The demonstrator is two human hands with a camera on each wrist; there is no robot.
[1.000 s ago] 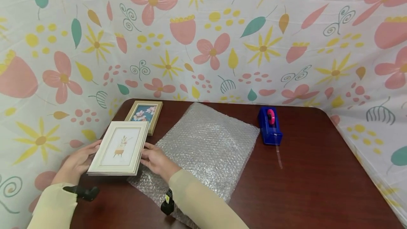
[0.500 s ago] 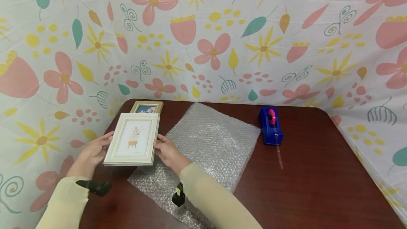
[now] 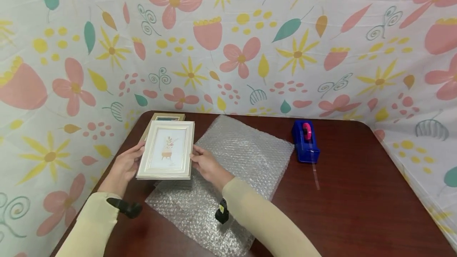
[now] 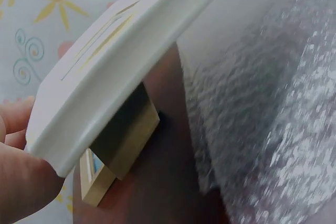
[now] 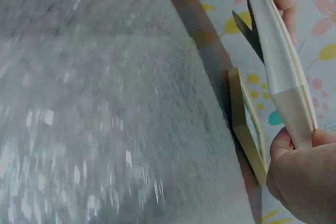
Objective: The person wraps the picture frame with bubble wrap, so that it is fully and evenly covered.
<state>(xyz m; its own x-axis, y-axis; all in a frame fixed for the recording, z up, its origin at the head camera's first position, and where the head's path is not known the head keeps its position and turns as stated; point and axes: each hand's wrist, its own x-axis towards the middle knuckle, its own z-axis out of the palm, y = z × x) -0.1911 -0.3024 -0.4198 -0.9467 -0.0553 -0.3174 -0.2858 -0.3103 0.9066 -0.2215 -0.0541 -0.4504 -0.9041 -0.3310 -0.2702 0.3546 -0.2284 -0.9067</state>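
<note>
A white picture frame (image 3: 166, 150) with a potted-plant print is held up above the table, tilted, by both hands. My left hand (image 3: 125, 167) grips its left edge, fingers and thumb around the side, as the left wrist view also shows. On the opposite edge my right hand (image 3: 210, 165) pinches the frame between thumb and fingers. A stand flap (image 5: 248, 38) sticks out from its back in the right wrist view. Behind it, a gold picture frame (image 3: 175, 116) lies on the table, mostly hidden in the head view. Under the right forearm spreads a sheet of bubble wrap (image 3: 246, 150).
A blue tape dispenser (image 3: 306, 142) with a pink core stands at the right of the bubble wrap, a strip of clear tape (image 3: 315, 177) hanging off its front. The dark brown table (image 3: 357, 193) meets floral curtains (image 3: 250, 50) at the back and sides.
Both hands have carried the white picture frame to the right and farther back, partly over the bubble wrap. It now covers most of the gold frame. The wrap and tape dispenser stay put.
</note>
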